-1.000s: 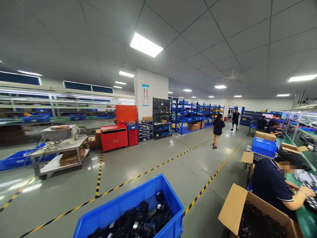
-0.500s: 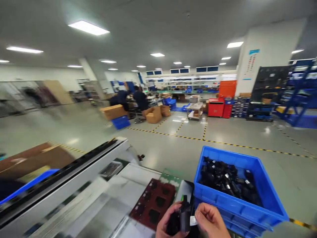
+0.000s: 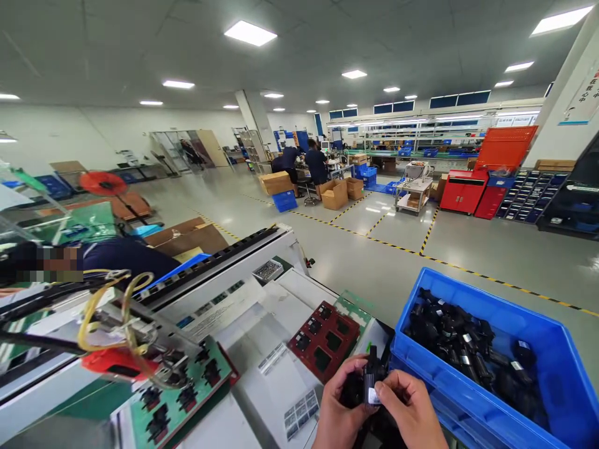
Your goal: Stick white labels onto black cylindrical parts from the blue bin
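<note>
My left hand (image 3: 344, 399) is wrapped round a black plastic device (image 3: 370, 377) with a ribbed side, held upright at the lower middle of the view. On the device's lower face lies a small white label (image 3: 373, 396). The thumb of my right hand (image 3: 407, 405) touches that label's edge, fingers curled behind it. The device's far side is hidden by my hands. Just right of my hands stands a blue plastic bin (image 3: 486, 296) holding a heap of similar black devices (image 3: 461, 340), several with white labels.
Left of my hands, a dark red fixture plate (image 3: 322, 340) with cutouts lies on a white machine top (image 3: 253, 349). A machine head with yellow hoses (image 3: 126, 312) hangs over a green fixture (image 3: 187, 399). A person in dark clothes (image 3: 126, 259) leans in at left; two others work farther back.
The white label, apart at the device's side before, now lies against its face under my right thumb. My view has turned left, bringing the machine head and a nearby person into sight.
</note>
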The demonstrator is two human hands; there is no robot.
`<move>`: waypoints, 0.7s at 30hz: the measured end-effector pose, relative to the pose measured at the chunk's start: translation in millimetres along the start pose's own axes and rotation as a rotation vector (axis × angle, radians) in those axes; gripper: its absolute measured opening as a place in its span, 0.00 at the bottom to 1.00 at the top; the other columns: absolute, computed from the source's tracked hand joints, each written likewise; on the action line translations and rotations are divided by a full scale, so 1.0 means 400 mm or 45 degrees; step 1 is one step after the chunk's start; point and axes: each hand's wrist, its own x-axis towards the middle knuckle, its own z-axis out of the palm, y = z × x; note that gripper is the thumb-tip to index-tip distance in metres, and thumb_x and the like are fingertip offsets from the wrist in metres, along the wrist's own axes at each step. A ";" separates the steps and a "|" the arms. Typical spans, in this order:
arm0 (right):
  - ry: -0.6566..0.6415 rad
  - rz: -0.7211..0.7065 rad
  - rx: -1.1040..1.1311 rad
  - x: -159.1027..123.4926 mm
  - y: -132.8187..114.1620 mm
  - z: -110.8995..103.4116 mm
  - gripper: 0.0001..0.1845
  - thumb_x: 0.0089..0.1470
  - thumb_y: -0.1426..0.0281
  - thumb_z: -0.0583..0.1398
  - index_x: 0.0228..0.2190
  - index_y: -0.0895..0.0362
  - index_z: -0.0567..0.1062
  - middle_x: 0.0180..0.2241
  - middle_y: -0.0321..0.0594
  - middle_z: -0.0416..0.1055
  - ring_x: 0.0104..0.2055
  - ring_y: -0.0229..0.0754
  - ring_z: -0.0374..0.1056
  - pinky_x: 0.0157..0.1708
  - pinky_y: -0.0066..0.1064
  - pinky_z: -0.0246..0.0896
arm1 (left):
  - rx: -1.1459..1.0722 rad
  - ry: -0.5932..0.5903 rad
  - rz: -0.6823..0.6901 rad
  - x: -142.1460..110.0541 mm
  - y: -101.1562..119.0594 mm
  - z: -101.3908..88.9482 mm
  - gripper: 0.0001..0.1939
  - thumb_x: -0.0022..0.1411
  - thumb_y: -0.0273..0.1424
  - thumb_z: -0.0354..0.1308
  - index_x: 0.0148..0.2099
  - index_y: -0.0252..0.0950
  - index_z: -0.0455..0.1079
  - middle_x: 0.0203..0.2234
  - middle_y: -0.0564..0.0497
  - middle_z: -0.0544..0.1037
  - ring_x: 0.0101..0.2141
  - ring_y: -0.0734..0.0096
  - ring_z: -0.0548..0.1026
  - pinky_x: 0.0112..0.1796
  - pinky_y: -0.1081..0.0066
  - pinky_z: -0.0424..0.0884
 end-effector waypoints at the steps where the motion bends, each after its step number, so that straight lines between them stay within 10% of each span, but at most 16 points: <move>1: 0.008 -0.001 -0.017 -0.001 -0.007 0.000 0.33 0.54 0.39 0.65 0.25 0.58 0.73 0.24 0.35 0.65 0.29 0.40 0.55 0.31 0.32 0.51 | 0.006 0.006 -0.009 -0.002 0.006 0.003 0.30 0.43 0.38 0.81 0.49 0.43 0.80 0.54 0.43 0.82 0.54 0.47 0.79 0.56 0.57 0.75; 8: 0.028 -0.108 -0.176 -0.010 0.000 -0.018 0.29 0.59 0.43 0.62 0.24 0.55 0.72 0.23 0.36 0.65 0.27 0.41 0.58 0.29 0.33 0.53 | 0.054 -0.012 -0.073 -0.015 0.026 0.017 0.29 0.46 0.37 0.80 0.51 0.42 0.80 0.55 0.42 0.80 0.56 0.46 0.78 0.58 0.57 0.73; 14: 0.318 -0.630 -0.557 -0.032 0.039 -0.020 0.11 0.61 0.58 0.67 0.32 0.51 0.81 0.27 0.40 0.74 0.27 0.44 0.67 0.30 0.36 0.60 | -0.053 -0.032 -0.197 -0.016 0.022 0.033 0.35 0.39 0.39 0.82 0.51 0.41 0.80 0.49 0.43 0.84 0.49 0.47 0.80 0.52 0.58 0.76; 17: 0.501 -0.492 -0.260 -0.031 0.052 -0.026 0.24 0.57 0.55 0.69 0.51 0.51 0.76 0.31 0.38 0.74 0.29 0.45 0.66 0.32 0.36 0.63 | -0.201 -0.051 -0.198 -0.018 0.014 0.038 0.36 0.37 0.40 0.83 0.50 0.40 0.79 0.43 0.44 0.85 0.44 0.50 0.81 0.46 0.62 0.78; 21: 0.300 -0.272 -0.005 -0.020 0.104 -0.029 0.26 0.50 0.52 0.71 0.45 0.53 0.79 0.26 0.35 0.71 0.28 0.46 0.66 0.30 0.34 0.61 | -0.116 -0.106 -0.099 -0.023 -0.010 0.040 0.33 0.40 0.38 0.82 0.51 0.41 0.79 0.48 0.43 0.83 0.48 0.48 0.81 0.50 0.59 0.77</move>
